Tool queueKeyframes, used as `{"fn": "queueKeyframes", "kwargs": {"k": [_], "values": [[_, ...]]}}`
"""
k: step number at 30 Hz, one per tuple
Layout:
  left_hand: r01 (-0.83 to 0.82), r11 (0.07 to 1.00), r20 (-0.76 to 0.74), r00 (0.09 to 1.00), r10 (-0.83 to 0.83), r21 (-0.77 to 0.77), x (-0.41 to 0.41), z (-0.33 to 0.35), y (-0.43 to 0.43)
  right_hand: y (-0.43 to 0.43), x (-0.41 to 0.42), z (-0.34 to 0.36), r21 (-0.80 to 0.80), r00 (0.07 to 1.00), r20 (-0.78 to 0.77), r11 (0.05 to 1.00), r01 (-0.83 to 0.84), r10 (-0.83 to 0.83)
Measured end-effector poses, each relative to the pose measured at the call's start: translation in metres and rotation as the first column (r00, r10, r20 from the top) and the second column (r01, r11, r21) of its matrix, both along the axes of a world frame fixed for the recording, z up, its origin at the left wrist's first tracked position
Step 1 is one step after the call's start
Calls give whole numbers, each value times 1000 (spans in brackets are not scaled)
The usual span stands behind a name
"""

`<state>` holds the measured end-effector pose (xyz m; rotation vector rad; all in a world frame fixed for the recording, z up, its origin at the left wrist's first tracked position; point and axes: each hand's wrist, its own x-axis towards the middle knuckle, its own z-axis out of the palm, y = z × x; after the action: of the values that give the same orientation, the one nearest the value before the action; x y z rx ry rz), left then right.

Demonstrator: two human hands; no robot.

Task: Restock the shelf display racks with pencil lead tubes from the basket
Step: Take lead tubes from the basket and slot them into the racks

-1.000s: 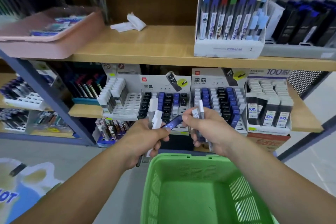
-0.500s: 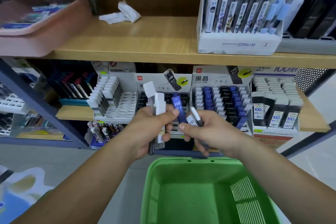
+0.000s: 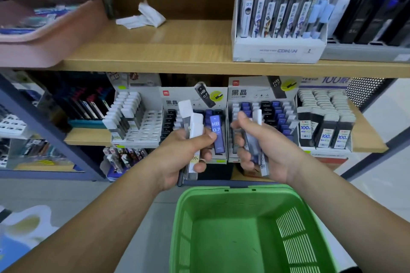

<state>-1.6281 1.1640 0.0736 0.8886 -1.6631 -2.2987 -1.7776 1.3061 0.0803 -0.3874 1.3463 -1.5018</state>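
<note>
— What is seen nearest?
— A green basket, its far rim just below both hands.

— And the hands?
— White-capped lead tubes and a blue HB 0.7 tube are gripped in the closed left hand. Several more tubes are clasped in the curled right hand; a clear gap is left between the hands.

— Farther off?
— The display racks are set on the lower shelf, under the upper shelf's edge.
</note>
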Motion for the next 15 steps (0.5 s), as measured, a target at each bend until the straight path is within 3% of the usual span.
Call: {"fn": "queueKeyframes", "kwargs": {"k": [8,15], "values": [[117,990,8,993,-117,-79,-1,-2,4,-10,8,-5,-79,970,-234,996,41,-58],[181,976,31,984,-178,-119,-3,-7,7,-10,6,-4,-78,957,-279,995,58,-77]]}}
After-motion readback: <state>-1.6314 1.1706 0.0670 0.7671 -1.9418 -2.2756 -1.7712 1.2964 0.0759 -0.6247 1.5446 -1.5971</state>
